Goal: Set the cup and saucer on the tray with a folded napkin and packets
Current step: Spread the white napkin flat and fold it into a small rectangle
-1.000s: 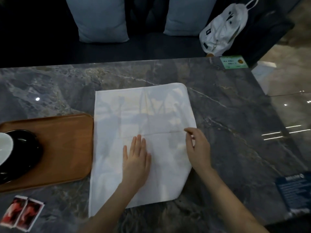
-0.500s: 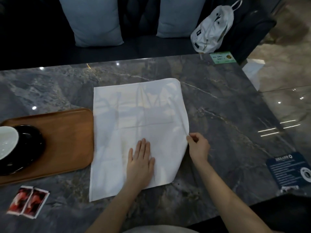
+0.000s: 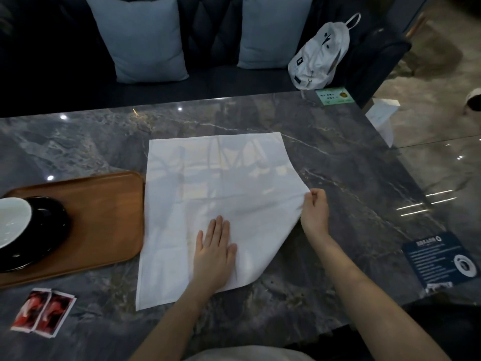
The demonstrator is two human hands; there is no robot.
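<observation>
Setting: a dark upholstered bench (image 3: 213,82) runs behind the table, with two pale blue cushions (image 3: 141,39) leaning on its back and a white drawstring bag (image 3: 322,54) at its right end.
Table: a glossy grey marble-patterned table (image 3: 351,162) fills most of the view and carries everything below.
Napkin: a large white cloth napkin (image 3: 221,194) lies spread open at the centre of the table, its left edge just beside the tray; its right edge is lifted off the surface.
Tray: a rectangular brown wooden tray (image 3: 104,212) with rounded corners sits at the left, partly cut off by the frame.
Saucer: a black glossy saucer (image 3: 49,230) rests on the left part of the tray.
Cup: a cup (image 3: 11,221), white inside, stands on the saucer, half out of view.
Left hand: the left hand (image 3: 214,254) lies flat, fingers together, palm pressing the near part of the napkin.
Right hand: the right hand (image 3: 315,212) pinches the napkin's right edge between thumb and fingers, holding it raised.
Packets: two red-and-white paper packets (image 3: 43,312) lie side by side on the table in front of the tray, off it.
Cards: a dark blue printed card (image 3: 440,261) lies near the right edge; a small green card (image 3: 334,96) sits at the far edge.
</observation>
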